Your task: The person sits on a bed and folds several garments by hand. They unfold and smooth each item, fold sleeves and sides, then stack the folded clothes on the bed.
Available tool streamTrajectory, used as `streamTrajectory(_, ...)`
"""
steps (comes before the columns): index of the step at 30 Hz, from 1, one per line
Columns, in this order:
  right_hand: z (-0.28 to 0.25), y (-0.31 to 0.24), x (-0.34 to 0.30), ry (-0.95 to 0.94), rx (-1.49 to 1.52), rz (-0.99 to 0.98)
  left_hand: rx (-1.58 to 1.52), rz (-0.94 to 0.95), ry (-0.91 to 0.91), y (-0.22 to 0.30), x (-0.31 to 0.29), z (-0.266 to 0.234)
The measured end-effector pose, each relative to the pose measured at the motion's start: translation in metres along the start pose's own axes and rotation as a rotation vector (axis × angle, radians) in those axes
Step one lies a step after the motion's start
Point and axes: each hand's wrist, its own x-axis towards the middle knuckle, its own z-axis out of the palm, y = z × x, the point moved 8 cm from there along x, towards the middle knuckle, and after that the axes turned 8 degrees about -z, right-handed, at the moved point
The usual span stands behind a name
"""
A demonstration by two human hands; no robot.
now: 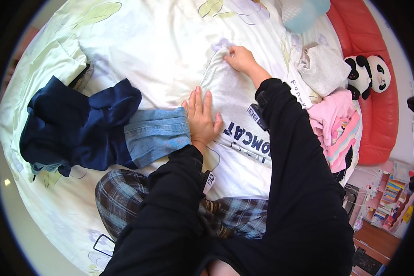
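Note:
A light grey shirt (234, 94) with dark lettering lies spread on the bed, partly covered by my right arm. My left hand (201, 120) rests flat at its left edge, fingers stretched out and pointing away from me. At the shirt's far corner, my right hand (242, 60) pinches the fabric between thumb and fingers. A folded piece of blue denim (155, 134) lies against my left wrist. It joins or lies under a dark navy garment (78, 126); which of these I cannot tell.
Pale clothing (60, 64) lies at the far left. A bunched grey garment (323, 69) and pink clothes (331, 122) are piled on the right, beside a panda plush (362, 76) on the red headboard (382, 124). My plaid-covered legs (122, 195) are folded in front of me on the flowered sheet (147, 50).

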Motion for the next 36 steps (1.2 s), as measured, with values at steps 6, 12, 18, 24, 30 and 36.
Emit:
streamTrajectory(6, 0.008, -0.017, -0.026, 0.263, 0.397, 0.030, 0.031, 0.001, -0.022, 0.000, 0.000, 0.003)
streamTrajectory(12, 0.047, -0.067, -0.071, 0.136, 0.065, -0.126, 0.065, 0.010, -0.019, 0.001, -0.001, 0.005)
streamTrajectory(18, 0.040, -0.058, -0.046, 0.025, 0.007, -0.075, 0.077, 0.016, -0.039, 0.004, -0.002, 0.005)
streamTrajectory(24, 0.032, -0.032, -0.097, 0.043, 0.063, -0.013, 0.176, 0.059, -0.007, 0.007, -0.001, 0.004)
streamTrajectory(30, 0.009, 0.103, -0.201, 0.067, -0.163, 0.181, 0.218, 0.105, 0.020, 0.010, -0.002, 0.004)
streamTrajectory(36, -0.018, 0.211, -0.259, 0.170, -0.181, 0.595, 0.272, 0.094, -0.012, 0.012, -0.001, 0.004)
